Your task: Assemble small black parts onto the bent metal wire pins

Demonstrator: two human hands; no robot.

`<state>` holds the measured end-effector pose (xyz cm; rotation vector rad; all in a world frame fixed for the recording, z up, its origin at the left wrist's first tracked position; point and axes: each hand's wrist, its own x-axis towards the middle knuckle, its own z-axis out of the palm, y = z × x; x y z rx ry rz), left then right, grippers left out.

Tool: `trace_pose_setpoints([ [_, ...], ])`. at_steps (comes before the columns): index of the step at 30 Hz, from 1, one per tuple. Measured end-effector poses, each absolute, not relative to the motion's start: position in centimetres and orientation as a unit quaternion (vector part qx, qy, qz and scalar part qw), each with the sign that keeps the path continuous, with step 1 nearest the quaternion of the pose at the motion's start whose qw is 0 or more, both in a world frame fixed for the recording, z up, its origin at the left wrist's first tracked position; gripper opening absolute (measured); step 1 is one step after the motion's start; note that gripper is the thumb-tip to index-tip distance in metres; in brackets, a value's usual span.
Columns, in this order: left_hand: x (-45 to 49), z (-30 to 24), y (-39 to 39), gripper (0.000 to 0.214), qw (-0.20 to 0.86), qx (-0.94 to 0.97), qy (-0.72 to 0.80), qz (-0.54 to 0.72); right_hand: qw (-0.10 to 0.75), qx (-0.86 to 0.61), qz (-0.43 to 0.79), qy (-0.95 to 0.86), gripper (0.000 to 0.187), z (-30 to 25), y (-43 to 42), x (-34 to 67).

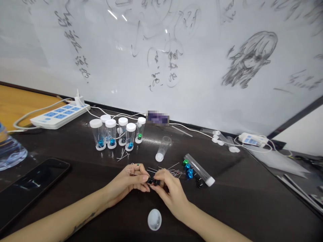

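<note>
My left hand (128, 185) and my right hand (168, 191) meet near the table's front, both pinched on one small black part (152, 182) held between their fingertips. Thin metal pins (169, 170) lie scattered just behind my hands. A white cap (154, 219) rests on the table below my hands. Blue and green knob-like parts (187, 169) sit beside a clear tube (200, 169) lying on its side to the right. Another clear tube (163, 148) lies open behind the pins.
Several upright capped vials (116, 132) with blue or green parts stand at the back. A white power strip (59, 115) lies far left, a black phone (27, 186) at the left front, a water bottle (8, 151) at the left edge. Loose caps (219, 141) and cables lie at the right, below the whiteboard.
</note>
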<state>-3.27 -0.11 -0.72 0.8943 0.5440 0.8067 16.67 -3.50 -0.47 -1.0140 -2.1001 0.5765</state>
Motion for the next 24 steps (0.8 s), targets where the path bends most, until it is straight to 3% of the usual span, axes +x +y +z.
trace_pose_setpoints([
  [4, -3.30, -0.69, -0.22, 0.015, 0.792, 0.420, 0.248, 0.366, 0.342, -0.411, 0.234, -0.812, 0.009, -0.32, -3.43, 16.78],
  [9, -3.22, -0.60, -0.40, 0.014, 0.794, 0.430, 0.232, 0.362, 0.298, -0.417, 0.241, -0.824, 0.036, -0.12, -3.34, 17.00],
  [18, -3.25, -0.63, -0.39, 0.013, 0.790, 0.406, 0.251, 0.384, 0.325, -0.435, 0.236, -0.806, 0.011, 0.01, -3.69, 16.63],
  [24, -3.30, -0.57, -0.56, 0.014, 0.792, 0.430, 0.239, 0.362, 0.288, -0.423, 0.219, -0.831, 0.034, 0.07, -3.36, 16.79],
])
